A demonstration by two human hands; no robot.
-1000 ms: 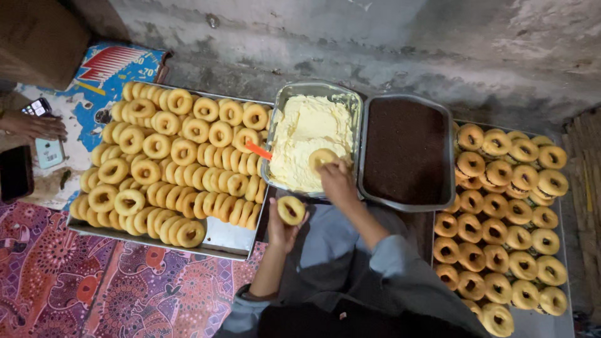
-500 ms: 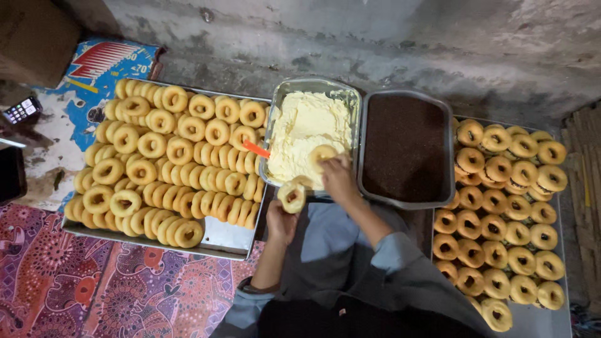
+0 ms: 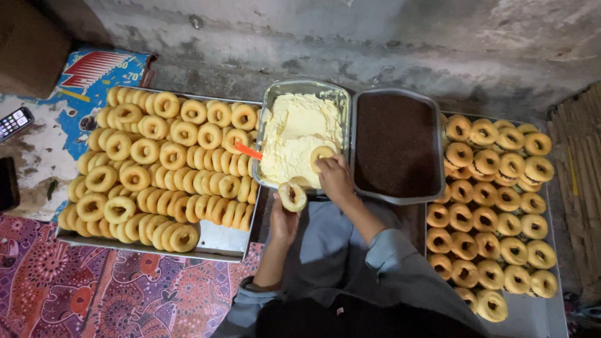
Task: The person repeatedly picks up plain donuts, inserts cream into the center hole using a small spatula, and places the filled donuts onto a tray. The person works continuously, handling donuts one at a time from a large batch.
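Note:
My right hand (image 3: 335, 176) presses a ring doughnut (image 3: 322, 154) down onto pale yellow cream in a metal pan (image 3: 273, 105). My left hand (image 3: 283, 219) holds a second ring doughnut (image 3: 292, 195) upright just in front of that pan's near edge. An orange spatula handle (image 3: 248, 151) sticks out of the cream on the pan's left side. Directly right of the cream pan stands a metal pan (image 3: 435, 183) filled with dark brown chocolate sprinkles.
A large tray (image 3: 219, 241) at the left carries several plain doughnuts in stacked rows. Another tray (image 3: 529, 316) at the right holds several filled doughnuts. A phone (image 3: 14, 123) lies at the far left on the floor. A rough concrete wall runs behind the pans.
My left hand has raised its doughnut a little toward the cream pan. My right hand stays on the doughnut in the cream. Another person's hand at the far left has left the view.

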